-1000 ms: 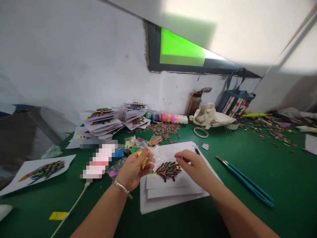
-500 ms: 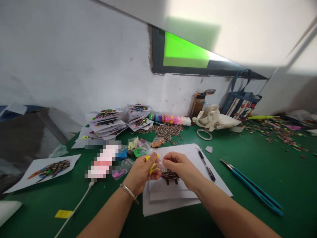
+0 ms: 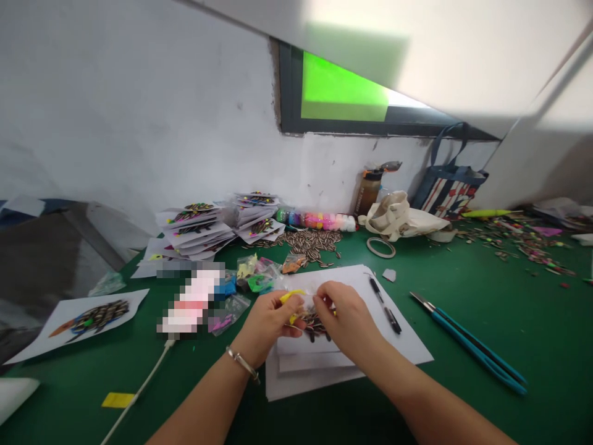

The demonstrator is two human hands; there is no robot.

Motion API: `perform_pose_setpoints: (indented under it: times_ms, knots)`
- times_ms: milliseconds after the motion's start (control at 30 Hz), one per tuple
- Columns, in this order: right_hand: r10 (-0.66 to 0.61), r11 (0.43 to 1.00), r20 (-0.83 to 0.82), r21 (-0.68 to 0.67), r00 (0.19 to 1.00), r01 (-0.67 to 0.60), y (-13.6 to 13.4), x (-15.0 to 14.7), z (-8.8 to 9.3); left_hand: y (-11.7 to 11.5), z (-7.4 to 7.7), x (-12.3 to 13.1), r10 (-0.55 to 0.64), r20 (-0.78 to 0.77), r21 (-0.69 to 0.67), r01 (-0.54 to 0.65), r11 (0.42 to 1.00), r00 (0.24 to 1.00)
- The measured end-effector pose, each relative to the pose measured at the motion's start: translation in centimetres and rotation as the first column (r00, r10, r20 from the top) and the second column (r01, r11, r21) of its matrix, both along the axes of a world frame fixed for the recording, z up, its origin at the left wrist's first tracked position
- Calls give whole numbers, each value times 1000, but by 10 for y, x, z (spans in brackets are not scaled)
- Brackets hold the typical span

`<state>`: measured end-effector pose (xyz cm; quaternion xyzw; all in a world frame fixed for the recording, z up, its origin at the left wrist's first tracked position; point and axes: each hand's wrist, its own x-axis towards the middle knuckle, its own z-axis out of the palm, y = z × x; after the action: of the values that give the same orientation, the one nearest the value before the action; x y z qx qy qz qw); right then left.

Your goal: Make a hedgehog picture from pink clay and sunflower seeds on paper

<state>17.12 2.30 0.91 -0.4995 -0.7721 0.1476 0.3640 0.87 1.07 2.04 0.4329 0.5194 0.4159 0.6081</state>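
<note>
My left hand [image 3: 271, 318] is closed around a small clear plastic bag [image 3: 307, 303] with bright yellow pieces [image 3: 291, 295] in it. At the bag's other side, my right hand [image 3: 345, 312] pinches its edge between thumb and fingertips. Part of the bag is hidden by the fingers. Right below both hands lies a picture made of striped sunflower seeds [image 3: 315, 329], partly covered by them, on a stack of white paper [image 3: 324, 366]. A black pen [image 3: 385, 304] rests on the paper's right side.
Blue-handled tweezers [image 3: 470, 343] lie to the right. Small bags of coloured material [image 3: 259, 283] and a sunflower seed pile [image 3: 312, 244] sit behind the paper. Stacked seed pictures [image 3: 199, 232] stand back left, a finished-looking bird picture [image 3: 92, 321] at left. A tape ring [image 3: 380, 248] lies behind.
Both hands have shifted slightly right with the bag, and my right fingers have moved a little along its edge. The camera view has tilted slightly.
</note>
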Motion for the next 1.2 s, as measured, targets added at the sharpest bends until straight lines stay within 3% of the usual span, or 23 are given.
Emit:
perform_pose_setpoints:
  times_ms: [67,167,267,500,700,967,1200]
  knots:
    - [15,991,-187,-131,982,-40,-1,-4,-1,0,1,0,14,1,-3,-14,1000,1000]
    - [0,927,-484,-329,875,-181,0,-7,0,-1,2,0,20,8,4,-20,1000,1000]
    - [-48,852,-620,-435,783,-292,3,-6,1,-1,2,1,14,-5,3,-14,1000,1000]
    - [-42,798,-604,-500,796,-337,4,-4,-1,-1,2,1,17,-21,16,-16,1000,1000]
    - [-31,888,-517,-406,855,-214,5,-2,-3,0,2,0,-26,1,19,26,999,1000]
    - [-35,833,-642,-442,766,-333,3,1,7,1,1,-3,-31,37,44,30,999,999]
    - [-47,838,-623,-450,781,-308,4,1,0,-4,4,0,-137,74,64,133,989,988]
